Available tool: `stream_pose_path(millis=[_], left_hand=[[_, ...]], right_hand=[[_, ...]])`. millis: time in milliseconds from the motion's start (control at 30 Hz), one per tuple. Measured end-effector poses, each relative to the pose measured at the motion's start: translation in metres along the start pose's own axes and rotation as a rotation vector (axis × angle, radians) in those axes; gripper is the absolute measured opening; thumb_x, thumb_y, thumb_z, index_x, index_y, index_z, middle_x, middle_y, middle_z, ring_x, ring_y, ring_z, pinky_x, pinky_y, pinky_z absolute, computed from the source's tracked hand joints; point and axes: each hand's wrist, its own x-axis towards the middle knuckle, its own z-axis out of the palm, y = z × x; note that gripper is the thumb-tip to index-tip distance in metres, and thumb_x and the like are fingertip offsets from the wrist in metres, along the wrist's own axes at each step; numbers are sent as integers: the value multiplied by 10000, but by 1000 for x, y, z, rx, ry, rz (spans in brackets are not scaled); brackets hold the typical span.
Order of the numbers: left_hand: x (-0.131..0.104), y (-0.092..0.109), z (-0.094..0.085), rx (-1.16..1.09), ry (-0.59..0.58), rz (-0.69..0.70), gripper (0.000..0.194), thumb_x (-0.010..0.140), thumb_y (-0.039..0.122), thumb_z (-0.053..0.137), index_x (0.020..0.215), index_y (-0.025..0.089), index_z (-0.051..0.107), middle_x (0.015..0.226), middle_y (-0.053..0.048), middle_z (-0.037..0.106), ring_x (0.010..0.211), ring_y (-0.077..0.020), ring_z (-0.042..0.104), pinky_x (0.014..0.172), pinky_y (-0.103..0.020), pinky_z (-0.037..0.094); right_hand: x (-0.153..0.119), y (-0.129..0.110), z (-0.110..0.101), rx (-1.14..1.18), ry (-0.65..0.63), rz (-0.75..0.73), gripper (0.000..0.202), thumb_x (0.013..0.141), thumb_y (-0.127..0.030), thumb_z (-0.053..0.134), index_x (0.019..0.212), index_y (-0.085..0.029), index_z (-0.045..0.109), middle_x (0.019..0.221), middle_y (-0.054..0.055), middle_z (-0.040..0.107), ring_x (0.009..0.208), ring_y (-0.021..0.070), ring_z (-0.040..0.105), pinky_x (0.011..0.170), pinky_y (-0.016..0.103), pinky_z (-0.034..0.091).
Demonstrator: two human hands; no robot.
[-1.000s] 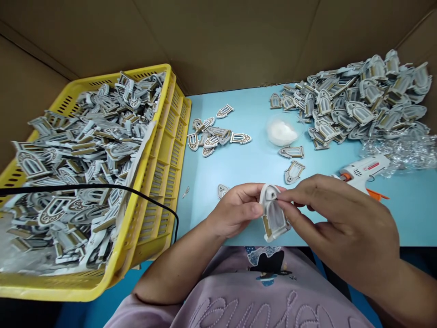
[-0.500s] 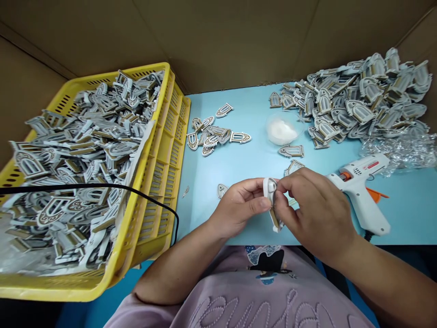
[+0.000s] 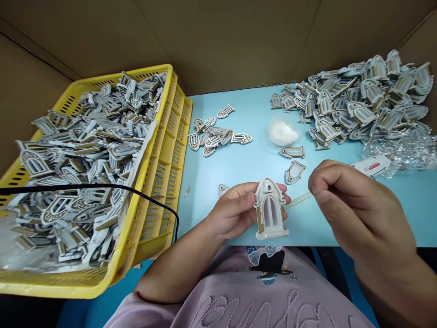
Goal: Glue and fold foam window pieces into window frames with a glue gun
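Observation:
My left hand (image 3: pixel 230 212) grips a small arched window ornament (image 3: pixel 287 233), white-grey with gold-brown edges, held upright above the front of the table. Thumb and fingers pinch its upper left side, and fingertips show behind its right edge. My right hand (image 3: pixel 367 218) is raised to the right, apart from the ornament. Its thumb and forefinger are pressed together; whatever may be between them is too small or hidden to make out. Behind this hand lies a white glue gun (image 3: pixel 375 164), mostly covered. A translucent glue stick (image 3: pixel 302 198) lies between the two hands.
A yellow crate (image 3: pixel 182 114) full of similar ornaments stands at left, a black cable (image 3: pixel 136 191) across it. More ornaments are heaped at back right (image 3: pixel 362 98) and in a small group (image 3: pixel 213 136). A clear bowl (image 3: pixel 285 130) holds white material. Crumpled plastic (image 3: pixel 406 152) lies at right.
My right hand has drawn away from the ornament to the right and now covers most of the glue gun. My left hand has turned the ornament from edge-on to facing me.

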Motion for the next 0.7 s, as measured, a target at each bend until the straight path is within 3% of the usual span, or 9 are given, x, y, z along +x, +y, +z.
stream_pose_path(millis=[233,700], left_hand=[[0,-1,0,-24,-35,-6,514,813,493,741,1185,141,711,1087,-108,704,880,-197,715,773,-292,589],[-2,-1,3,-15,-56,-11,510,820,485,730,1190,135,715,1074,-115,718,873,-199,712,784,-294,577]], right_hand=[[-4,0,-9,137,39,20,185,997,-220,463,821,-206,517,770,8,490,723,134,462,596,335,342],[-9,-2,-4,250,37,55,264,1022,-305,399,801,-210,507,758,11,473,705,156,470,610,353,337]])
